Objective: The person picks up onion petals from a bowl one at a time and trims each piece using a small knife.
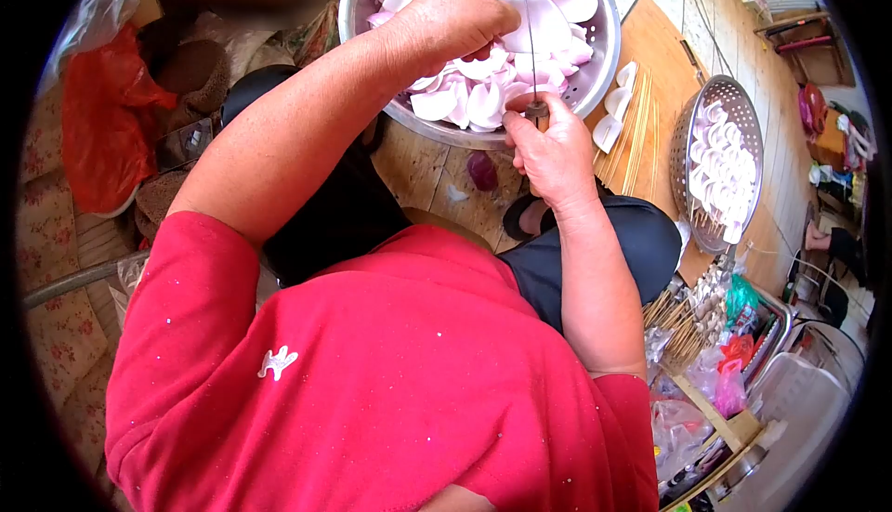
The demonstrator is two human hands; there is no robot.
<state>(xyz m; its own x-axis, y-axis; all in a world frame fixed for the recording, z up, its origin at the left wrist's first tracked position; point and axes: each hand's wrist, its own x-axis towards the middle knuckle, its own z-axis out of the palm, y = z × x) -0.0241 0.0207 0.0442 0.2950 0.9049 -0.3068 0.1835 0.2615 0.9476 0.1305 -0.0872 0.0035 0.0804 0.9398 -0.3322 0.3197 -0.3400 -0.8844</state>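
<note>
A metal colander (609, 52) full of cut purple-white onion pieces (483, 103) stands in front of me. My left hand (460, 15) is over it, fingers curled and pinched at the edge of a large pale onion piece (544, 29); its fingertips are partly hidden. Wrapped round the short wooden handle of a thin metal spike (531, 57), my right hand (555, 145) is at the colander's near rim. The spike points away from me, passing in front of the large onion piece. Whether it pierces that piece, I cannot tell.
Right of the colander, a wooden board (641, 43) bears bamboo skewers (641, 136) and a few onion pieces (615, 103). A second colander (678, 154) holds skewered onions. Plastic bags (683, 433) and more skewers (683, 326) are lower right; a red bag (107, 117) lies left.
</note>
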